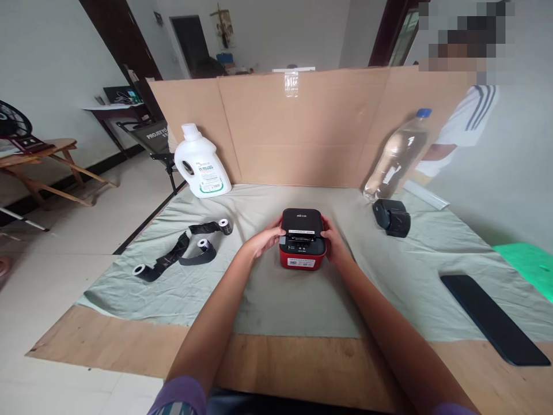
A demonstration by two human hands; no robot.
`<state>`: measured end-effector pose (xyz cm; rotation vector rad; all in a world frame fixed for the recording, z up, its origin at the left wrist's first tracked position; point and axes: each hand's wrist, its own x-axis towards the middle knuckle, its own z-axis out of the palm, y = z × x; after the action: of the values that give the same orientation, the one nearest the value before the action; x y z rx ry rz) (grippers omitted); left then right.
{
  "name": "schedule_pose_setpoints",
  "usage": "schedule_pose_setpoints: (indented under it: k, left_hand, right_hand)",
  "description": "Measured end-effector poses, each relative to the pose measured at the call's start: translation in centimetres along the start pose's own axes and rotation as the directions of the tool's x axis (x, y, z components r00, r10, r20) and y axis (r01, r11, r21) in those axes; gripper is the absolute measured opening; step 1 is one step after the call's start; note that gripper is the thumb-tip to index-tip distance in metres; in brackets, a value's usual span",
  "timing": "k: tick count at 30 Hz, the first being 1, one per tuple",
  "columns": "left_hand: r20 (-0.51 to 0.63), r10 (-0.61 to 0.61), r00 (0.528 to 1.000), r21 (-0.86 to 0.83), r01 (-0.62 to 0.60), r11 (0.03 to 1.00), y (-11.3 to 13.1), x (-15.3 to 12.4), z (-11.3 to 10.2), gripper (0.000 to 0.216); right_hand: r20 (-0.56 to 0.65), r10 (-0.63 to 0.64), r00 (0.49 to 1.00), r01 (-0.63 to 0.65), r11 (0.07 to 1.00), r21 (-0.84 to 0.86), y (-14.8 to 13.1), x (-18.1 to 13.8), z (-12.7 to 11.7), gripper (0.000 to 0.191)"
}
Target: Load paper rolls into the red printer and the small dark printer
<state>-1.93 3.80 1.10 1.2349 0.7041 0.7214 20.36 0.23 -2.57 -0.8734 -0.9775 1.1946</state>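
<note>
A small red and black printer point(303, 240), like a receipt or label printer, sits on the cloth-covered table point(298, 311) in front of me. My left hand point(268, 237) grips its left side, with the thumb on the top edge. On the opposite side my right hand point(333, 241) holds it the same way, thumb on the top edge. The fingers behind the side walls are partly hidden. The printer's black lid looks closed, and a white label is on its red front. To the left lie rolls of dark paper point(206, 251), partly unrolled in strips.
A white jug point(202, 164) stands at the back left, before a cardboard screen point(298, 132). At the back right a large plastic bottle point(400, 153) leans near a black device point(392, 218). A dark flat slab point(492, 317) lies front right. Another person point(470, 124) stands beyond the screen.
</note>
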Motion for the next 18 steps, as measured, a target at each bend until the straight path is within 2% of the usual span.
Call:
schedule_pose_setpoints:
  k: [5, 12, 18]
  left_hand:
    - [-0.017, -0.042, 0.999, -0.016, 0.042, 0.999, -0.21, 0.02, -0.31, 0.079]
    - [0.017, -0.027, 0.999, -0.010, 0.028, 1.000, -0.43, 0.11, -0.60, 0.087]
    - [-0.008, -0.028, 1.000, 0.022, 0.028, 0.999, 0.24, -0.14, -0.09, 0.084]
  right_hand:
    - [-0.025, -0.010, 1.000, 0.011, 0.998, 0.059, 0.28, 0.25, -0.08, 0.058]
    - [-0.012, -0.068, 0.998, 0.068, 0.998, -0.005, 0.22, 0.22, -0.24, 0.062]
    - [0.034, -0.103, 0.994, 0.105, 0.992, -0.071, 0.86, -0.18, -0.96, 0.058]
